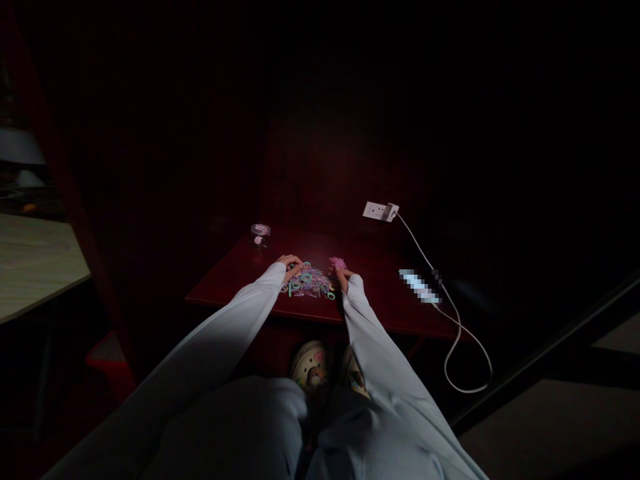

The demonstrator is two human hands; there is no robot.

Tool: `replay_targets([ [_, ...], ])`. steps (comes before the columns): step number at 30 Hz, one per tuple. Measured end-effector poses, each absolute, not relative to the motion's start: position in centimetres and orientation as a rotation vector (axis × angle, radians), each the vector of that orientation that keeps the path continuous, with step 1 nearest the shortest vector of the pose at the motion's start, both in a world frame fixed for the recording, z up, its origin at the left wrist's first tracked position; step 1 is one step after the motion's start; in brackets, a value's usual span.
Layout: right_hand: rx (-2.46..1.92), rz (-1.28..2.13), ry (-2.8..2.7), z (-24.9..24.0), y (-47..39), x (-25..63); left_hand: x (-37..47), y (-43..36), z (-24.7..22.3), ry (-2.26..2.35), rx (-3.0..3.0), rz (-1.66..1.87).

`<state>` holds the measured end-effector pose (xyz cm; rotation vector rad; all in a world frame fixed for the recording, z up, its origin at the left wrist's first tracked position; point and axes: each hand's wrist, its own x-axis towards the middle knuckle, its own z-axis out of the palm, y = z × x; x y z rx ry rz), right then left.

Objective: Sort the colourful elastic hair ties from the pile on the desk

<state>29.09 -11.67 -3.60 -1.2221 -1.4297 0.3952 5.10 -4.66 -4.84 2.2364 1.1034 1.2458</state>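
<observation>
On the dark red table lies a loose pile of small coloured elastic bands (313, 285), mixed with a few thicker rings in green, cream and purple. My left hand (291, 263) is at the pile's left edge, its fingers curled down onto the bands; what they hold is hidden. A separate heap of pink elastic bands (337, 262) sits to the upper right of the pile. Right beside this heap, my right hand (343, 278) has its fingers drawn together, and anything between them is too small to make out.
A clear round jar (260, 233) stands at the table's (230, 280) back left. A phone (420, 287) lies at right, with a white cable (453, 303) running to a charger in the wall socket (376, 211). Dark red panels rise at the back and left.
</observation>
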Motion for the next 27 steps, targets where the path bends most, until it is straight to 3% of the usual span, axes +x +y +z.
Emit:
replay_targets([
  [6,-1.417,0.281,-1.429,-4.6,-11.2,29.5,5.4,-4.6,-4.8,1.059,2.044,1.304],
  [12,-1.326,0.361,-1.666,-4.4,-12.0,28.4,5.6,-5.2,-4.6,0.973,1.859,1.272],
  [27,-1.316,0.052,-1.668,-4.2,-11.0,29.0,5.6,-5.8,-4.3,0.979,1.899,1.275],
])
